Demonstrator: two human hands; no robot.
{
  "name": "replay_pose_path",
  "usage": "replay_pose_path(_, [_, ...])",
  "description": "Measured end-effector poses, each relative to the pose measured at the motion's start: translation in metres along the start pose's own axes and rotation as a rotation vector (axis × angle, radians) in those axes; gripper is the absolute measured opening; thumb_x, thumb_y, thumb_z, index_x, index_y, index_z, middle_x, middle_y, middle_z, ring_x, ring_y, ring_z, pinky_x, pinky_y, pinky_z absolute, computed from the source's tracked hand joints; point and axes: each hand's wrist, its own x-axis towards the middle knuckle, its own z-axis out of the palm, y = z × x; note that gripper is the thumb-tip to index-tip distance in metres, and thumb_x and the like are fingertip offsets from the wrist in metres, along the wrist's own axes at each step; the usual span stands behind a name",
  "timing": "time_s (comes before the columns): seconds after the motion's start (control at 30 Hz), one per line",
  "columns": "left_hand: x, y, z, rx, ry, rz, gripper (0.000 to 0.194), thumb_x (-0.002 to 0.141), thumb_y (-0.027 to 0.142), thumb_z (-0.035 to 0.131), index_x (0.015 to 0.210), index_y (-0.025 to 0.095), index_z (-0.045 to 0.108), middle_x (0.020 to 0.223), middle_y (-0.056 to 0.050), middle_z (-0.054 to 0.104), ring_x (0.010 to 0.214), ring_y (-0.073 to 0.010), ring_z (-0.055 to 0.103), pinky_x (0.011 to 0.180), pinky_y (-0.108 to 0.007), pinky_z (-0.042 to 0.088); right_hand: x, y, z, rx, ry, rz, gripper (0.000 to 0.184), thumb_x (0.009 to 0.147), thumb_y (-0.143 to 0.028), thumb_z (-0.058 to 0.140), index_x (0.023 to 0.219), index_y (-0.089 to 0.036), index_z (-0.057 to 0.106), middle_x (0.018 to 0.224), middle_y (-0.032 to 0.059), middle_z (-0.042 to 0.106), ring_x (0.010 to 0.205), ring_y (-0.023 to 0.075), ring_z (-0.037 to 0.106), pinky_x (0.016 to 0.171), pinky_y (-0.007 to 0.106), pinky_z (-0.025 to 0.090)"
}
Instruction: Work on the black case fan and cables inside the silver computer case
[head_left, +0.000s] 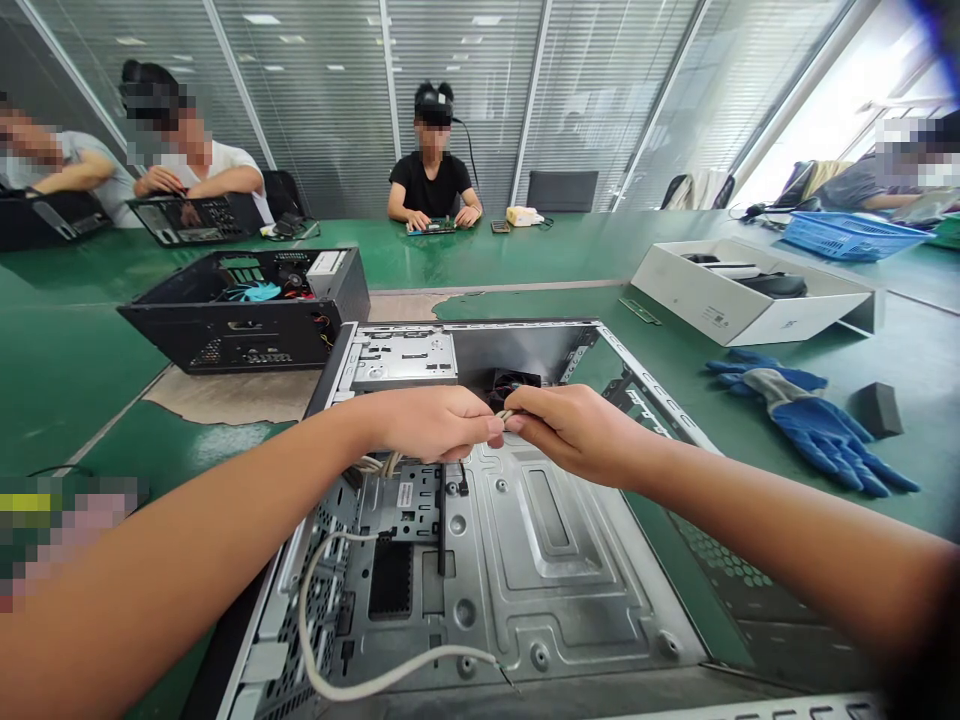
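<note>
Loose white cable: near left, end strands blurred.
Computer case: open, near rim partly cut off.
Bracket label: inside, left, too small to read.
Left hand: grip narrow, pinching a pale wire above the case.
Right hand: pinches it too; wire mostly hidden.
White box: far right on bench, printing illegible.

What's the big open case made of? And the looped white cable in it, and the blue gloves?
Case: metal, probably steel; bare grey, shiny, with pressed-in ridges.
Cable: likely a soft plastic skin, smooth and pale; thin wires poke out its end.
Gloves: maybe grey cloth with a rubbery blue coating; they're two-coloured and creased.
</note>
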Motion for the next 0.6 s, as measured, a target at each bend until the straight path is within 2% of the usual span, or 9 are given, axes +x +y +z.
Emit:
replay_pose_path(0.1, [0.0003,-0.0022,-0.0003,-0.069,-0.042,0.029,0.04,0.098,0.048,0.038,0.105,0.016,0.062,0.071,0.001,0.058,0.051,-0.0098,0.045,0.056,-0.026,0.04,0.0001,0.0003,0.0002,-0.001,0.004,-0.015,0.027,0.099,-0.035,0.037,0.083,-0.02,0.054,0.063,-0.0028,0.049,0.054,0.0118,0.04,0.057,0.025,0.028])
replay_pose_path(0.2, [0.0032,-0.0031,0.0007,-0.015,0.024,0.053,0.036,0.097,0.044,0.041,0.089,0.016,0.062,0.082,-0.004,0.064,0.06,-0.0105,0.053,0.06,-0.025,0.043,0.0013,-0.0002,-0.0004,0.023,-0.019,-0.013,0.03,0.1,-0.037,0.037,0.077,-0.021,0.049,0.059,-0.0045,0.043,0.052,0.0108,0.035,0.055,0.025,0.026])
replay_pose_path(0.3, [0.0061,-0.0027,0.0013,0.093,0.118,0.102,0.034,0.096,0.039,0.042,0.08,0.016,0.06,0.077,-0.004,0.065,0.071,-0.0125,0.06,0.066,-0.024,0.044,0.0025,-0.0012,-0.0016,0.063,-0.05,0.005,0.034,0.1,-0.039,0.036,0.073,-0.021,0.045,0.057,-0.0058,0.038,0.051,0.0102,0.03,0.054,0.026,0.025])
replay_pose_path(0.43, [0.0067,-0.0016,0.0016,0.271,0.221,0.166,0.034,0.095,0.037,0.042,0.074,0.017,0.059,0.07,-0.002,0.065,0.067,-0.0114,0.058,0.065,-0.024,0.04,0.003,-0.0024,-0.0037,0.127,-0.061,0.049,0.038,0.101,-0.044,0.034,0.071,-0.021,0.042,0.057,-0.0058,0.036,0.052,0.0103,0.029,0.054,0.026,0.026])
replay_pose_path(0.6, [0.0067,-0.0018,0.0039,0.531,0.355,0.178,0.037,0.096,0.04,0.039,0.073,0.018,0.057,0.071,-0.003,0.064,0.066,-0.0139,0.055,0.064,-0.028,0.034,0.0044,-0.0054,-0.0083,0.272,-0.059,0.116,0.043,0.099,-0.051,0.034,0.069,-0.021,0.043,0.062,-0.0042,0.038,0.057,0.0108,0.033,0.056,0.025,0.031])
